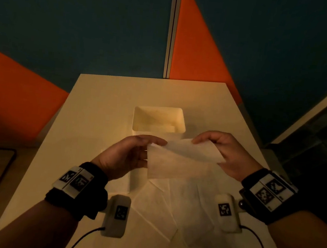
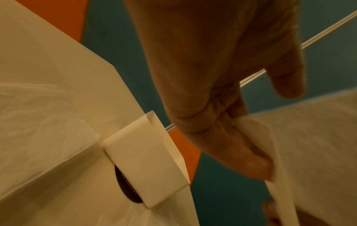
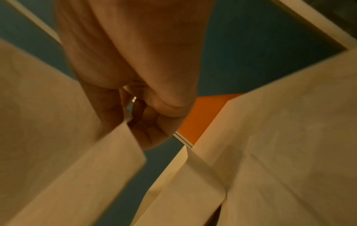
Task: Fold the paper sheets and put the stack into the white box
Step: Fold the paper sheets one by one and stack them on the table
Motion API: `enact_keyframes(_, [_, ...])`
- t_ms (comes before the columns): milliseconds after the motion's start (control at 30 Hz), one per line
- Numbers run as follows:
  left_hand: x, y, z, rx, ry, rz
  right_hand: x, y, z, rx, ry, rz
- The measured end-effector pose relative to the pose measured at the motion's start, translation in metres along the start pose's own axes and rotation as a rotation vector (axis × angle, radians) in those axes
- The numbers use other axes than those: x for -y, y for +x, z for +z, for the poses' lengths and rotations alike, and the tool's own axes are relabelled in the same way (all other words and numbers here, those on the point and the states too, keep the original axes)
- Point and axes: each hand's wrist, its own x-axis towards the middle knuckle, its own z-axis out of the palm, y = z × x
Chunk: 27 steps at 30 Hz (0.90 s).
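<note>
Paper sheet (image 1: 183,161) hangs mid-fold, left hand (image 1: 128,156) and right hand (image 1: 229,153) pinching opposite corners, white box (image 1: 159,121) at twelve o'clock.

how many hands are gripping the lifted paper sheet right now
2. The left hand pinches the lifted paper sheet at its left edge; the right hand pinches its far right corner. Both hold it above the table, just in front of the white box.
</note>
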Motion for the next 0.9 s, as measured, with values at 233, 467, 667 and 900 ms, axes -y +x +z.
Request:
enact_keyframes(233, [-0.003,0.002,0.007,0.171,0.116,-0.082,0.013,0.003,0.002,0.142,-0.257,-0.019])
enact_keyframes(467, [0.014,0.012,0.015,-0.02,0.216,-0.028,0.007,0.004,0.007,0.189,-0.366,-0.065])
enact_keyframes(667, [0.022,0.006,-0.012,-0.383,0.228,-0.006,-0.02,0.007,-0.028,0.01,-1.1,-0.1])
enact_keyframes(900, [0.054,-0.004,-0.058,-0.624,0.361,-0.029,-0.053,-0.002,-0.06,0.328,-1.47,0.079])
